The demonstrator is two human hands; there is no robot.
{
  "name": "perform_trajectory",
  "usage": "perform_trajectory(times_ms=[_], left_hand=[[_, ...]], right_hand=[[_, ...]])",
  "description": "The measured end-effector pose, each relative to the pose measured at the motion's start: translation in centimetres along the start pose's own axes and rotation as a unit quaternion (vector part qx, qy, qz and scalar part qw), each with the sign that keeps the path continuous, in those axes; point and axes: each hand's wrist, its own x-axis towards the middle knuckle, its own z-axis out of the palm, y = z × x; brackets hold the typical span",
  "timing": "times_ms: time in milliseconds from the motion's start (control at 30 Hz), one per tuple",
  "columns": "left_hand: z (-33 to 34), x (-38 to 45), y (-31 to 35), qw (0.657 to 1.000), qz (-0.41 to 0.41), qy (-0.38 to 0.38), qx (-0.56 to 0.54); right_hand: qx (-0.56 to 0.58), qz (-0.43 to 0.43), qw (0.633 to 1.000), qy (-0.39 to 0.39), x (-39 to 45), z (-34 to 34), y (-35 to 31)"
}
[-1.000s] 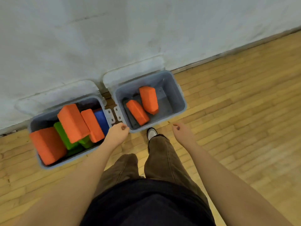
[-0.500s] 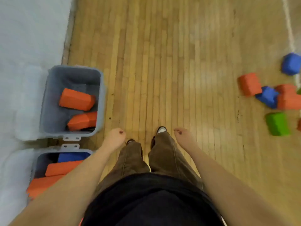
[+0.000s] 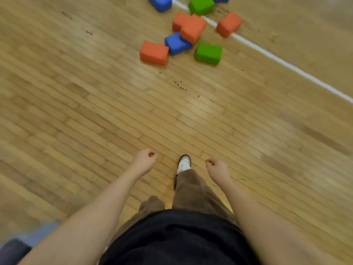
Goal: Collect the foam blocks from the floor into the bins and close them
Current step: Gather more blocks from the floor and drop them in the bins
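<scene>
Both grips idle, loosely curled, holding nothing: left hand point(image 3: 144, 162), right hand point(image 3: 216, 169). Foam blocks point(image 3: 188, 33) cluster on floor point(image 3: 95, 104) at 12 o'clock, well apart; nearest orange block point(image 3: 154, 52) lies crosswise, left hand marginally nearer.

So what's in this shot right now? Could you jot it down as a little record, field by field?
left hand: loosely curled, holds nothing
right hand: loosely curled, holds nothing
foam blocks on floor: a cluster ahead, orange, blue and green, some cut off at the top edge
nearest block: orange block
beside it: blue block, green block
white line: runs past the cluster
floor: wooden boards
bins: not clearly in view
</scene>
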Motion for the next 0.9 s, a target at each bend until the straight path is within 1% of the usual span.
perform_trajectory(times_ms=[67, 167, 300, 400, 533, 667, 767, 900], left_hand=[[-0.6, 3.2, 3.8, 1.000, -0.001, -0.009, -0.001], [-2.2, 6.7, 8.0, 1.000, -0.006, -0.010, 0.000], [-5.8, 10.1, 10.0, 1.000, -0.025, 0.016, -0.007], [-9.6, 12.9, 9.5, 0.997, -0.059, 0.046, -0.024], [-14.7, 17.8, 7.6, 0.988, -0.114, 0.074, -0.078], [-21.4, 24.3, 7.2, 0.981, -0.148, 0.086, -0.095], [-27.4, 29.1, 8.8, 0.983, -0.146, 0.079, -0.078], [-35.2, 34.9, 13.8, 0.993, -0.104, 0.057, -0.026]], right_hand=[[0.016, 0.008, 1.000, 0.011, 2.9, -2.7, -1.4], [0.005, -0.019, 1.000, 0.017, 7.0, -7.0, -4.9], [-0.008, -0.067, 0.998, -0.002, 12.1, -10.2, -11.6], [-0.029, -0.111, 0.993, -0.029, 15.6, -10.2, -18.0], [-0.064, -0.163, 0.982, -0.063, 20.0, -9.1, -27.9], [-0.070, -0.178, 0.979, -0.067, 24.4, -7.9, -38.4], [-0.061, -0.170, 0.981, -0.069, 26.8, -7.5, -45.2], [-0.009, -0.134, 0.988, -0.070, 29.7, -8.4, -52.1]])
